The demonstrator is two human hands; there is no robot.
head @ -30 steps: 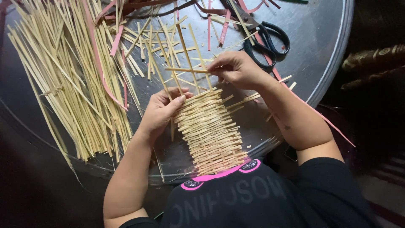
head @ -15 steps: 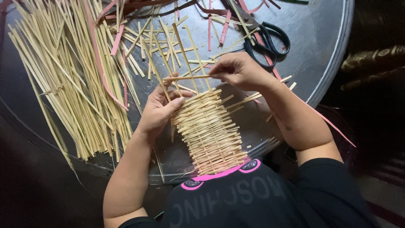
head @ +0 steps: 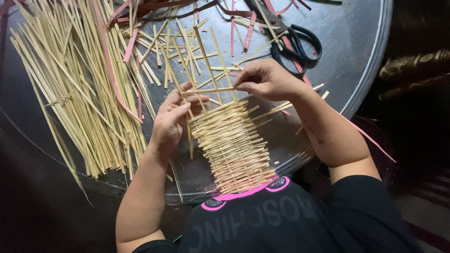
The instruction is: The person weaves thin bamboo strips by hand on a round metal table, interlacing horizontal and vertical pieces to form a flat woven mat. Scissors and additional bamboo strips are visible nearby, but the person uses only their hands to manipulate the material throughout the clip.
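Round and dark, the metal tray point(head: 356, 51) under your hands is strewn with pale straw-coloured strips. A big loose pile of long strips point(head: 70, 89) lies to your left, with a few pink strips point(head: 110, 61) mixed in. Black-handled scissors point(head: 297, 44) lie at the far right of the tray, just beyond your right hand.

Straight in front of you, between your hands and running down to your black shirt point(head: 281, 225), lies the woven mat point(head: 234, 145), its upright strips sticking out past the woven part at the far end.

Your left hand point(head: 171, 122) rests against the mat's left edge, fingers curled and pressing on the uprights there; you cannot tell from here whether it truly pinches one. Your right hand point(head: 267, 79) is closed in a pinch on one end of a single crosswise strip point(head: 208, 90), which lies across the uprights just above the last woven row, its other end near your left fingertips.
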